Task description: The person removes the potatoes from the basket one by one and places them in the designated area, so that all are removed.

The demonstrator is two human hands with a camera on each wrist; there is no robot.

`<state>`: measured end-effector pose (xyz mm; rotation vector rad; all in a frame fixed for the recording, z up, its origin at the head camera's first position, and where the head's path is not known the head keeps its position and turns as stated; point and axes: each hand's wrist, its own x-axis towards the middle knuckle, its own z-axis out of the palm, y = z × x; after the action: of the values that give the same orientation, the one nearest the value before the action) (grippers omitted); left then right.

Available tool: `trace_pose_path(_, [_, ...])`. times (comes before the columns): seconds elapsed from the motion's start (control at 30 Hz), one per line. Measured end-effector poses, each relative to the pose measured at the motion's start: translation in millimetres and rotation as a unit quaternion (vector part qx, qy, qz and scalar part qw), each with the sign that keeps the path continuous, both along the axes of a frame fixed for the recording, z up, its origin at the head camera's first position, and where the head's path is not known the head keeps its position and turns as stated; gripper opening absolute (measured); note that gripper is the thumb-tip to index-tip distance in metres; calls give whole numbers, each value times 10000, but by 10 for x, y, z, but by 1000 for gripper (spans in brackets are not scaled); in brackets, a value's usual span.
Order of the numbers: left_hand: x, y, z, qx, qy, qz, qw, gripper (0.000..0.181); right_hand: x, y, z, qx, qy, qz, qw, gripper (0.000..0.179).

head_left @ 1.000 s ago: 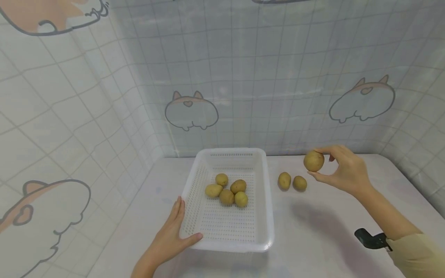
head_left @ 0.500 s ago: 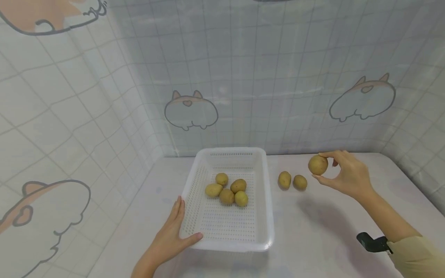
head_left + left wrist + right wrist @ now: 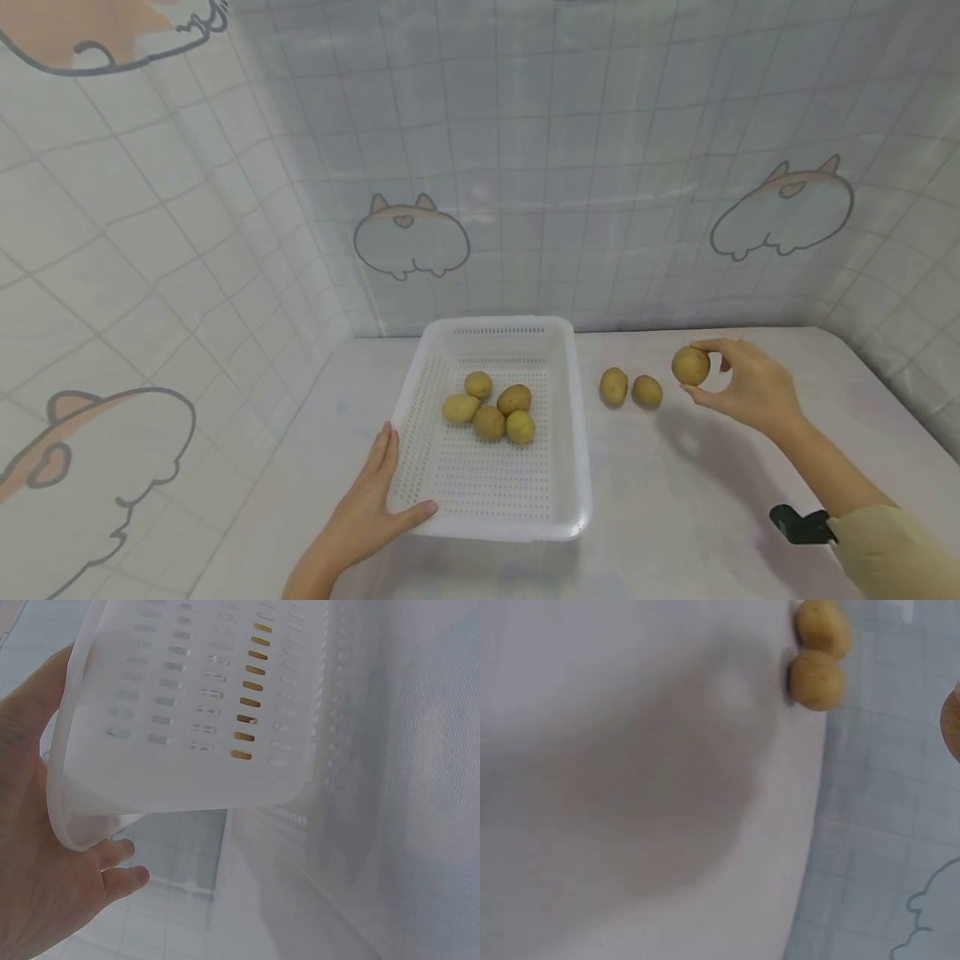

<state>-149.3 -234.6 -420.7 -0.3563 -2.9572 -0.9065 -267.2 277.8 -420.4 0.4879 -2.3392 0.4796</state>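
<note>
My right hand (image 3: 757, 390) pinches a round potato (image 3: 691, 366) between thumb and fingertips, above the right part of the table. Just left of it, an oblong potato (image 3: 613, 387) and a smaller roundish potato (image 3: 647, 392) lie side by side on the table. A sliver of the held potato (image 3: 952, 726) shows at the right edge of the right wrist view. My left hand (image 3: 358, 518) rests on the near left corner of a white perforated basket (image 3: 495, 529), fingers straight along its left rim and thumb over the front rim. Several potatoes (image 3: 489, 422) sit grouped inside the basket.
The white table (image 3: 667, 517) carries the basket and the loose potatoes. Behind and beside it hangs a gridded sheet (image 3: 585, 208) with cartoon animal outlines. A black strap-like piece (image 3: 801, 525) juts from the right sleeve (image 3: 892, 550).
My right hand has moved slightly right and down toward the table with the potato still pinched. The left hand, the basket and the other potatoes stay in place.
</note>
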Motion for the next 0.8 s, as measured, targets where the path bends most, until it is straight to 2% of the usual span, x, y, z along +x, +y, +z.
trace_pose_path(0.27, [-1,-4,-13,-40,12,6,10000,116,-41,29,-144,158,-1280,-312,9912,57])
trace_pose_path(0.5, [1,4,-1,1,-12,13,10000,116,-96,31,-230,290,-1887,-289,9812,56])
trace_pose_path(0.8, [-1,4,-17,-46,10,25,10000,116,-201,49,-352,572,-2583,-312,9639,59])
